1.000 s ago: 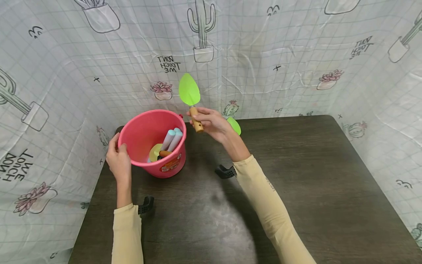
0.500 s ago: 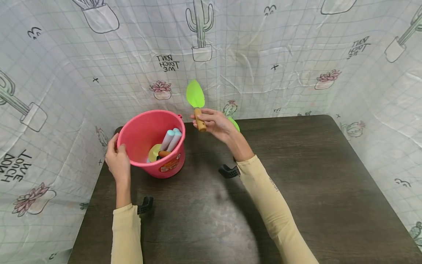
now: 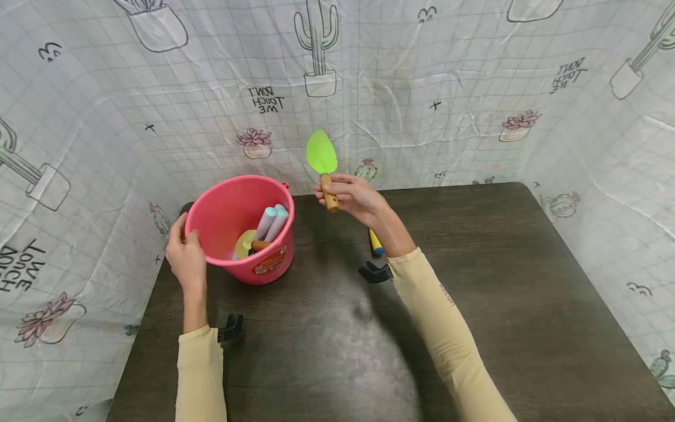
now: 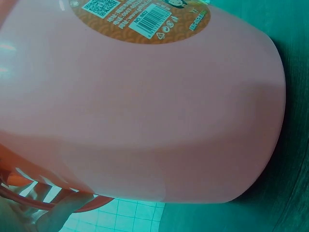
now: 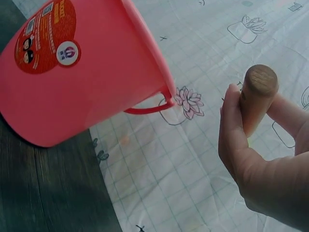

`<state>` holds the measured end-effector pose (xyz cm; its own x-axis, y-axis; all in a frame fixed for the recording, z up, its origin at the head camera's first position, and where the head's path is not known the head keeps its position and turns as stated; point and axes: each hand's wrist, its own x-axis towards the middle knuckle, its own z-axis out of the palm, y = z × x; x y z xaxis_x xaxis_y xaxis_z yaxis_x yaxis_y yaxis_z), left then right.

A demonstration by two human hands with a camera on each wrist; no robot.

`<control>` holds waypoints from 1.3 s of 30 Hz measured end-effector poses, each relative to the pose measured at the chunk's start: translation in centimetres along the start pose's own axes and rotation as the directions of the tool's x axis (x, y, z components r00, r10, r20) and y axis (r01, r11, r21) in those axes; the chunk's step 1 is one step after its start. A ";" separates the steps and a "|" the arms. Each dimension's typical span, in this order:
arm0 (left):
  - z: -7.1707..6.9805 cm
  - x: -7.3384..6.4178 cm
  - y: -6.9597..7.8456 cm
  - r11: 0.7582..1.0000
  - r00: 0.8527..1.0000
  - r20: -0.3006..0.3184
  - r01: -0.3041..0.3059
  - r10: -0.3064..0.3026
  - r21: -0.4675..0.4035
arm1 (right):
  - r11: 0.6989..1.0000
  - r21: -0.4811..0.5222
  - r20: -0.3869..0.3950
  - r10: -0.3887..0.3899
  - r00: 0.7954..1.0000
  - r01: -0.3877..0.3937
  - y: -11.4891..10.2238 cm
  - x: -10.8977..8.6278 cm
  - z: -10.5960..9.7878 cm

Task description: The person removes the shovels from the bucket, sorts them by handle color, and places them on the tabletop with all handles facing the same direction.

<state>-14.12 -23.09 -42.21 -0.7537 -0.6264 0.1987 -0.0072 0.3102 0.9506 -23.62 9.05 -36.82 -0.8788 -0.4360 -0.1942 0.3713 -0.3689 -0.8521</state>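
On the left of the table stands a pink bucket point(image 3: 266, 272), its mouth turned up towards the head view. My left hand point(image 3: 187, 256) grips the bucket's left rim; the left wrist view mostly shows the bucket's wall and sticker. My right hand point(image 3: 355, 198) pinches the wooden handle of a small trowel point(image 3: 321, 152) between thumb and fingers. Its green leaf-shaped blade points up, to the right of the bucket and above the table. The handle's end point(image 5: 263, 79) faces the camera in the right wrist view, and the blade is hidden there.
Inside the bucket lie pale handles with light-blue ends point(image 3: 274, 220), a brown handle point(image 3: 260, 245) and a yellow round piece point(image 3: 245, 243). A yellow handle with a blue end point(image 3: 375, 241) lies on the dark table point(image 3: 490, 281), partly behind my right wrist. A printed curtain point(image 3: 406, 135) surrounds the table.
My right hand has moved right with the trowel, away from the bucket. The yellow handle has come into view, and a second green blade is now hidden behind that arm. My left hand keeps its hold.
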 end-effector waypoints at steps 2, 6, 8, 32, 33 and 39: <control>0.1 0.0 0.0 1.000 1.000 0.001 0.001 -0.001 -0.003 | 1.000 -0.012 -0.001 -0.003 1.000 0.003 -0.1 -0.1 -0.3; 0.2 0.1 0.0 1.000 1.000 -0.002 0.007 -0.007 -0.008 | 1.000 -0.026 -0.003 -0.006 1.000 0.006 -0.3 -0.2 -0.9; 0.2 0.1 -0.1 1.000 1.000 -0.005 0.011 -0.011 -0.010 | 1.000 -0.027 -0.005 -0.004 1.000 0.004 -0.3 -0.2 -1.2; 0.7 -0.1 0.3 1.000 0.999 -0.031 0.016 -0.016 -0.003 | 0.998 -0.053 -0.073 0.026 0.997 -0.029 -1.0 -0.8 -4.8; 0.7 -0.1 0.3 1.000 0.999 -0.030 0.015 -0.015 -0.002 | 0.998 -0.054 -0.076 0.025 0.997 -0.029 -1.0 -0.8 -4.9; 0.8 0.0 0.3 1.000 1.000 -0.025 0.013 -0.013 0.003 | 0.998 -0.059 -0.105 0.018 0.994 -0.025 -0.8 -1.0 -6.1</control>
<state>-14.64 -22.36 -42.11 -0.7370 -0.6481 0.1918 -0.0191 0.3037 0.9526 -24.88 14.81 -38.89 -0.8984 -0.3541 -0.2598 0.3745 -0.3090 -0.8742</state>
